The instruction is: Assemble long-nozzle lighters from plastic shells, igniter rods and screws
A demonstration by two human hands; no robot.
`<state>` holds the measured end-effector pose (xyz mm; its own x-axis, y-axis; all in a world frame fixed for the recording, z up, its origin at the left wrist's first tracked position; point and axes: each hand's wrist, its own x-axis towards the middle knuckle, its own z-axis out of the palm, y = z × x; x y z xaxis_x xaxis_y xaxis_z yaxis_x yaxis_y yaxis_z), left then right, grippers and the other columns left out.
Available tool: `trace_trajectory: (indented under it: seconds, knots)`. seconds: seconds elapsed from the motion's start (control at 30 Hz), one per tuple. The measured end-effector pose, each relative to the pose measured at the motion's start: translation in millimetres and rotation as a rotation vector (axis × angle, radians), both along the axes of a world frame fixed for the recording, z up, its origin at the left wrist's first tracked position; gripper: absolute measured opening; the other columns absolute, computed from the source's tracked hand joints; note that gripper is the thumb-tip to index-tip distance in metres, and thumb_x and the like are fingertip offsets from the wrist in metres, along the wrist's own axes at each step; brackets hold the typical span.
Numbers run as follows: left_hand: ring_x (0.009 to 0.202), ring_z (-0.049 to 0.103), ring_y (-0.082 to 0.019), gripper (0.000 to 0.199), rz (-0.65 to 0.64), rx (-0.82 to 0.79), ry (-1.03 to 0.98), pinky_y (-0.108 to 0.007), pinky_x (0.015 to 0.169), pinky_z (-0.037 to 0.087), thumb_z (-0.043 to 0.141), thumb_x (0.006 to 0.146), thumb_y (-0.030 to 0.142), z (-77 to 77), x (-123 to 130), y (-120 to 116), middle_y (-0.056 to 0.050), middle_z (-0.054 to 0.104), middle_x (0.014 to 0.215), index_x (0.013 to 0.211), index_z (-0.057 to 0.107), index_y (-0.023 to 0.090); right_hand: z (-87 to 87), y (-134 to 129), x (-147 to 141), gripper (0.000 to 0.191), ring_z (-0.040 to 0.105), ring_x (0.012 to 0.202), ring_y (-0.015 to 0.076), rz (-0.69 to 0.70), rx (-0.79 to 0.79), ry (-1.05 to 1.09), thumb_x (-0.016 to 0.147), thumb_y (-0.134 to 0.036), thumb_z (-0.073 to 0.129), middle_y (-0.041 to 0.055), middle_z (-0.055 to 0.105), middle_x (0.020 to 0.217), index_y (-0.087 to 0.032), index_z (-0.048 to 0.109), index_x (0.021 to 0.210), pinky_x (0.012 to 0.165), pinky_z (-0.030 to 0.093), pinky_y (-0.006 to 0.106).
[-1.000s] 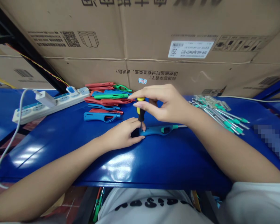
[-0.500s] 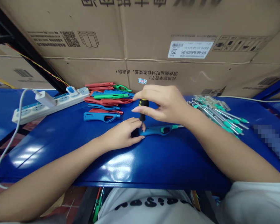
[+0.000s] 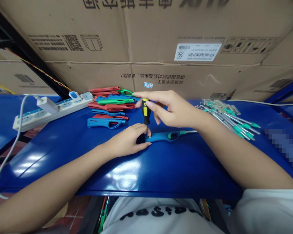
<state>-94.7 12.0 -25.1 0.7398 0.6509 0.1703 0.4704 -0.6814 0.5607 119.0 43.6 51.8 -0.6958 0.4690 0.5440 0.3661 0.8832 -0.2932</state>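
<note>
My right hand (image 3: 172,109) is closed on the black and yellow handle of a screwdriver (image 3: 146,111), thumb on its near side and index finger stretched past the top. The screwdriver stands nearly upright, its shaft reaching down to a blue lighter (image 3: 158,136) lying on the table. My left hand (image 3: 130,139) grips the lighter's left end between thumb and fingers, pressing it to the tabletop. A green trigger and a thin metal rod show at the lighter's right side, the rod running behind my right forearm. The screwdriver's tip is hidden by my left fingers.
Red, blue and green lighter casings (image 3: 109,105) are piled behind my left hand. Metal rods with green ends (image 3: 230,120) lie at the right. A white power strip (image 3: 56,110) sits left with plugs and a cable. Cardboard boxes (image 3: 156,29) stand behind the blue table (image 3: 175,169).
My right hand's fingers have rolled around the screwdriver handle, with the thumb higher and the yellow top now showing. The handle leans slightly left. My left hand and the lighter stay put.
</note>
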Motion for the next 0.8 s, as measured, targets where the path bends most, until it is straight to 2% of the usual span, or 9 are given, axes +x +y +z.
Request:
trace_trajectory:
  seconds: [0.1, 0.17, 0.3, 0.4, 0.47, 0.53, 0.6, 0.7, 0.8]
  knots:
    - [0.106, 0.062, -0.023, 0.016, -0.005, 0.013, 0.018, -0.037, 0.095, 0.049, 0.065, 0.092, 0.026, 1.1, 0.3, -0.6, -0.004, 0.066, 0.108, 0.106, 0.06, 0.022, 0.2, 0.3, 0.3, 0.028, 0.067, 0.095, 0.0191, -0.014, 0.025, 0.004, 0.101, -0.038, 0.054, 0.0065, 0.074, 0.112, -0.02, 0.068, 0.117, 0.084, 0.052, 0.033]
    - [0.106, 0.061, -0.024, 0.015, -0.004, 0.02, 0.027, -0.038, 0.095, 0.049, 0.065, 0.092, 0.026, 1.6, 0.7, -0.9, -0.004, 0.066, 0.107, 0.106, 0.06, 0.022, 0.2, -0.3, 0.3, 0.031, 0.067, 0.096, 0.0213, -0.043, 0.086, -0.003, 0.099, -0.045, 0.057, 0.0076, 0.074, 0.107, -0.019, 0.07, 0.109, 0.084, 0.051, 0.034]
    - [0.105, 0.062, -0.023, 0.015, 0.002, 0.018, 0.007, -0.038, 0.095, 0.05, 0.065, 0.093, 0.028, 0.4, 0.5, -0.9, -0.005, 0.066, 0.109, 0.105, 0.059, 0.022, 2.7, -3.7, -0.2, 0.032, 0.066, 0.101, 0.0209, -0.02, 0.053, -0.016, 0.105, -0.031, 0.041, 0.0084, 0.071, 0.112, -0.021, 0.064, 0.125, 0.088, 0.051, 0.037]
    - [0.106, 0.062, -0.023, 0.017, 0.003, 0.024, 0.008, -0.038, 0.096, 0.05, 0.066, 0.092, 0.028, -0.2, 0.2, -1.0, -0.005, 0.065, 0.11, 0.106, 0.06, 0.021, 5.2, -4.8, -0.2, 0.032, 0.066, 0.095, 0.0181, 0.023, -0.022, -0.014, 0.104, -0.026, 0.042, 0.0068, 0.071, 0.115, -0.022, 0.061, 0.129, 0.085, 0.052, 0.035]
    - [0.106, 0.061, -0.024, 0.017, 0.005, 0.039, 0.019, -0.038, 0.095, 0.05, 0.066, 0.092, 0.027, 0.7, 0.7, -1.2, -0.005, 0.065, 0.109, 0.106, 0.06, 0.021, 5.4, -4.2, 0.0, 0.027, 0.065, 0.089, 0.0175, 0.014, -0.014, -0.025, 0.102, -0.034, 0.05, 0.0066, 0.072, 0.112, -0.021, 0.065, 0.121, 0.081, 0.052, 0.033]
    - [0.106, 0.06, -0.024, 0.015, 0.0, 0.053, 0.03, -0.038, 0.095, 0.049, 0.065, 0.092, 0.026, 1.9, 1.5, -1.4, -0.005, 0.064, 0.107, 0.105, 0.06, 0.021, 4.4, -3.5, 0.0, 0.031, 0.065, 0.088, 0.0192, -0.015, 0.053, -0.049, 0.098, -0.046, 0.058, 0.0069, 0.072, 0.105, -0.02, 0.068, 0.111, 0.078, 0.051, 0.033]
    - [0.106, 0.06, -0.025, 0.014, -0.002, 0.059, 0.034, -0.039, 0.095, 0.049, 0.065, 0.092, 0.026, 2.7, 1.9, -1.5, -0.005, 0.065, 0.105, 0.103, 0.06, 0.021, 3.2, -3.7, -0.5, 0.035, 0.066, 0.094, 0.0217, -0.047, 0.113, -0.066, 0.099, -0.05, 0.056, 0.008, 0.073, 0.104, -0.019, 0.069, 0.109, 0.08, 0.05, 0.033]
    - [0.105, 0.061, -0.024, 0.015, 0.007, 0.044, 0.021, -0.039, 0.095, 0.05, 0.065, 0.092, 0.027, 2.0, 1.5, -1.2, -0.005, 0.066, 0.107, 0.105, 0.06, 0.022, 2.6, -4.5, -1.6, 0.035, 0.066, 0.106, 0.0206, -0.007, 0.074, -0.041, 0.107, -0.033, 0.039, 0.0083, 0.071, 0.119, -0.019, 0.064, 0.127, 0.085, 0.051, 0.033]
    - [0.106, 0.061, -0.024, 0.017, 0.008, 0.035, 0.019, -0.039, 0.095, 0.049, 0.066, 0.092, 0.028, 0.7, 0.6, -1.1, -0.005, 0.066, 0.11, 0.107, 0.06, 0.022, 2.8, -3.1, -1.3, 0.037, 0.067, 0.097, 0.0162, 0.06, -0.042, -0.034, 0.106, -0.025, 0.036, 0.0054, 0.072, 0.117, -0.021, 0.057, 0.136, 0.084, 0.052, 0.031]
